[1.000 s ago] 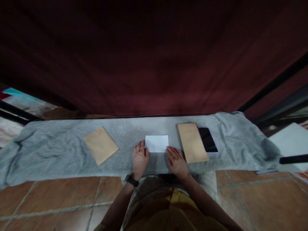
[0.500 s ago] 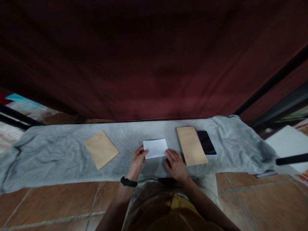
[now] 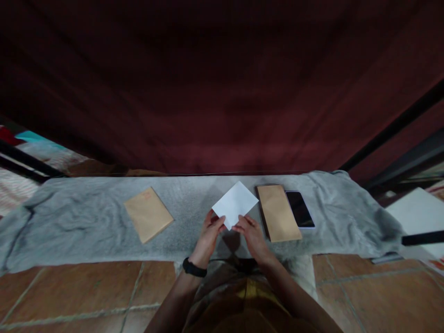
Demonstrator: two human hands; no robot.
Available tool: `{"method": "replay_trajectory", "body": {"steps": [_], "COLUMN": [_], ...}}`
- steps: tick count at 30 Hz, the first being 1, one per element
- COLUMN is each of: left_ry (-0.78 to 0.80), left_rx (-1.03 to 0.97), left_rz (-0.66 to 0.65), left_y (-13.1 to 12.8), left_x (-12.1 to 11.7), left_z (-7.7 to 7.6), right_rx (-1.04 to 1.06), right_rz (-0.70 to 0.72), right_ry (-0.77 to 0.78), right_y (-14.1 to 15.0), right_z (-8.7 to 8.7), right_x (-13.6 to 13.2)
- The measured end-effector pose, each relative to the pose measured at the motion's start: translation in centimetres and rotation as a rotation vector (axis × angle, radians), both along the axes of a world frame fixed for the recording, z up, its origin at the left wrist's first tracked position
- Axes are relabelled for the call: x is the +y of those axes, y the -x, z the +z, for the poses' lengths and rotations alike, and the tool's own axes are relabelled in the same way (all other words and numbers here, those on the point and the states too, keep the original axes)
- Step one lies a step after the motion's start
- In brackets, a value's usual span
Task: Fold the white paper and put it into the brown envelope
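Note:
A plain white sheet of paper (image 3: 236, 202), turned cornerwise, is held between both hands above the grey cloth (image 3: 194, 199). My left hand (image 3: 211, 231) pinches its lower left edge, thumb on top and fingers beneath. On the lower right edge my right hand (image 3: 250, 232) grips it the same way, with its fingers partly hidden under the sheet. To the right of my right hand lies a brown paper envelope or packet (image 3: 279, 212). A second brown envelope (image 3: 148, 214), with a small reddish mark, lies tilted further left.
A dark-screened phone (image 3: 299, 209) lies against the right packet. A dark red curtain (image 3: 222, 115) hangs behind the cloth-covered surface. Black bars (image 3: 391, 125) stand at the right, near a white panel (image 3: 412, 212). Tiled floor (image 3: 90, 296) shows in front.
The white paper has been lifted off the cloth and turned so one corner points toward me. Both hands have come closer together, the right one now gripping its edge.

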State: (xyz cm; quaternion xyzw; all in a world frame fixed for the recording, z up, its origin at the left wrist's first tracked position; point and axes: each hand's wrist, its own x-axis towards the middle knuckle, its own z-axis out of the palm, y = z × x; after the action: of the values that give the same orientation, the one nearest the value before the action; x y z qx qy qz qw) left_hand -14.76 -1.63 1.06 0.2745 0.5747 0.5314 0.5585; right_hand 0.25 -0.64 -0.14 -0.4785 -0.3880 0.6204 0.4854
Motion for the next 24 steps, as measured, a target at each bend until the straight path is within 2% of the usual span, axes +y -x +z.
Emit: {"method": "replay_trajectory", "body": {"steps": [2,4,7,9,12,15,18,20,22,24], "left_ry": [-0.027,-0.047,-0.101,-0.122,-0.119,-0.128,-0.17,-0.254,-0.373,-0.466], "left_rx": [0.033,0.128,0.416,0.645,0.89,1.029,1.206,1.334,1.425,1.481], "left_rz": [-0.012,-0.036,-0.165,-0.238,-0.304,-0.316,-0.245,-0.209,-0.247,-0.364], "left_y": [0.2,0.9,2.3,3.1,3.7,3.5,2.7,1.8,0.7,-0.4], "left_x": [0.3,1.0,2.3,3.1,3.9,3.8,2.9,1.9,0.8,-0.4], "left_z": [-1.0,-1.6,-2.2,-2.4,-2.3,-2.1,-2.2,-2.4,-2.8,-3.3], "right_rx": [0.025,0.019,-0.112,-0.299,-0.674,-1.054,-1.327,-1.42,-1.464,-1.487], "right_rz": [0.041,0.139,0.234,0.186,0.106,0.157,0.196,0.193,0.199,0.21], "right_ry": [0.074,0.15,0.143,-0.028,-0.428,-0.715,-0.819,-0.838,-0.846,-0.852], "right_y": [-0.3,-0.9,-2.1,-2.8,-3.3,-3.3,-3.2,-3.1,-3.1,-3.1], "right_z": [-0.6,-1.2,-1.8,-2.0,-2.3,-3.0,-3.9,-4.4,-4.7,-4.8], "right_x": [-0.6,-1.2,-1.5,-1.3,-1.1,-1.2,-1.7,-1.9,-2.0,-2.0]}}
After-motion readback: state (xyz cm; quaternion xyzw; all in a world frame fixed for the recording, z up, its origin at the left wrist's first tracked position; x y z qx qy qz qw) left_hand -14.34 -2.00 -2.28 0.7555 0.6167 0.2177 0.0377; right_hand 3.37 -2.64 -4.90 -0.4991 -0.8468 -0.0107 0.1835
